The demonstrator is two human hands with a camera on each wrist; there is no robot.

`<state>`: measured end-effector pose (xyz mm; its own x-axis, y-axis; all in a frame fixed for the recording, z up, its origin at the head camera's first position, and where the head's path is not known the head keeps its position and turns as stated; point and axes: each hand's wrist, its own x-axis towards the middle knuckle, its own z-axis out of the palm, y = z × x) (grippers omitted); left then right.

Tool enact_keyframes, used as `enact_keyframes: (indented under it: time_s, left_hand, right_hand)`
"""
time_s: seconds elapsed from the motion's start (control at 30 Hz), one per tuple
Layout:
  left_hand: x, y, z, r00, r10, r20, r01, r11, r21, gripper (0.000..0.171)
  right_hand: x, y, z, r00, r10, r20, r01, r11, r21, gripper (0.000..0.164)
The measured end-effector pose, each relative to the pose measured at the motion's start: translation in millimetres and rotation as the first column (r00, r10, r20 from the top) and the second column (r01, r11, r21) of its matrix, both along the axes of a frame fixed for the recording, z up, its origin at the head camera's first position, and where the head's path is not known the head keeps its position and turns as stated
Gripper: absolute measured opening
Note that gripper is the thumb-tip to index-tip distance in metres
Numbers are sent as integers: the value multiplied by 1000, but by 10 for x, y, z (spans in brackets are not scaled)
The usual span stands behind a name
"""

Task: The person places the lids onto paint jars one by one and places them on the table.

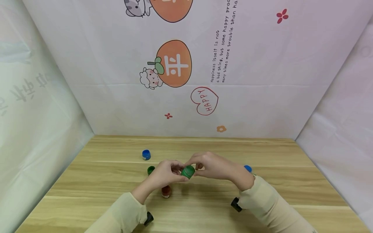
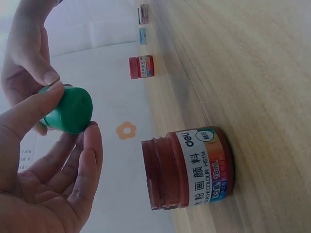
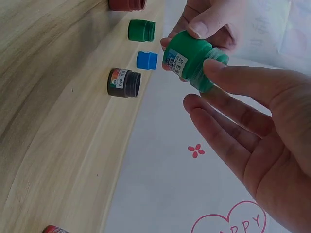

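Both grips are meeting around one green jar [image 1: 187,172], which is hanging above the middle of the tabletop [image 1: 276,155]. The left grip [image 1: 164,173] is holding its wide body between thumb and fingers, and the right grip [image 1: 214,165] is pinching its narrower end. The jar is tilting, its label facing the right wrist's camera; what it is containing is not showing clearly.

Small jars are standing around them on the tabletop. Beside the left wrist, a brown jar [image 1: 166,191] is showing a lidless, threaded neck, with reddish-brown colour filling the look of its wall; its label is reading 18mL. Just past the left grip, a second green jar [image 1: 151,170] is showing dark green at its top, and farther back a blue jar [image 1: 146,154] is showing deep blue. Near that one, in the right wrist's view, a dark jar [image 3: 125,82] is standing with a ridged neck. In the left wrist's view, a labelled red jar [image 2: 146,67] is standing well apart from the brown one. A blue thing [image 1: 248,168] is peeking out beside the right forearm, its contents hiding from view
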<state>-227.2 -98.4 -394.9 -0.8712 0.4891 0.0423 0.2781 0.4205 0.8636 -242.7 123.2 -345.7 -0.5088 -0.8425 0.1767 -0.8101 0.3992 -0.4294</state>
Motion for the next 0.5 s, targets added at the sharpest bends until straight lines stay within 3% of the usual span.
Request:
enact_keyframes:
  time_s: [0.23, 0.5]
  left_hand:
    - [26, 3, 21, 1000, 11, 3, -11, 1000, -12, 41]
    - [35, 28, 31, 1000, 25, 19, -25, 1000, 10, 39]
  right_hand:
    - [3, -11, -25, 999, -39, 16, 39, 999, -6, 27]
    - [30, -34, -50, 987, -157, -21, 158, 987, 28, 23]
